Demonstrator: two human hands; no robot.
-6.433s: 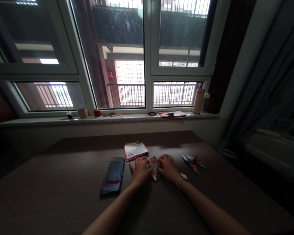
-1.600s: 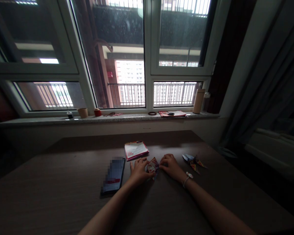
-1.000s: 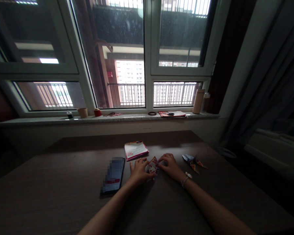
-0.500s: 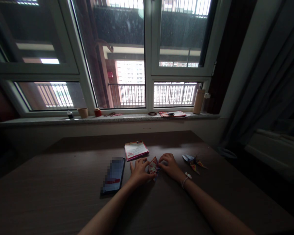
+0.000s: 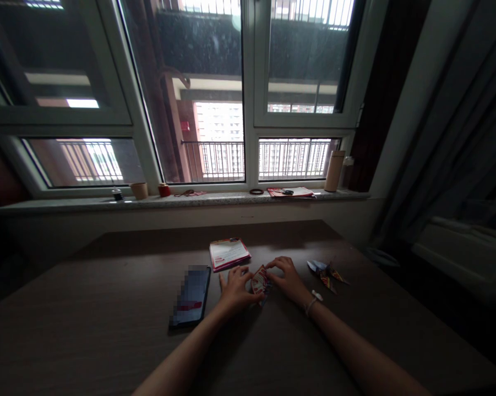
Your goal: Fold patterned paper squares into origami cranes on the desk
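Note:
A small, colourfully printed folded paper [image 5: 259, 281] lies on the dark wooden table [image 5: 107, 341] between my two hands. My left hand [image 5: 235, 290] pinches its left side, thumb under the lower edge and fingers curled on top. My right hand [image 5: 287, 280] presses on its right side with bent fingers; a white band sits on that wrist. A finished folded paper figure [image 5: 327, 273] with pointed wings rests to the right of my right hand. A stack of pink-edged printed sheets [image 5: 228, 253] lies just beyond my left hand.
A dark phone [image 5: 191, 296] lies left of my left hand. On the stone windowsill [image 5: 214, 200] stand a paper cup [image 5: 139, 190], a red pot [image 5: 164, 190], papers [image 5: 291, 192] and a tall tan bottle [image 5: 335, 170]. Curtains hang at the right.
The paper piece went from lying flat and long to a more compact, raised fold. Both hands shifted slightly away from me and stayed on it; everything else is unmoved.

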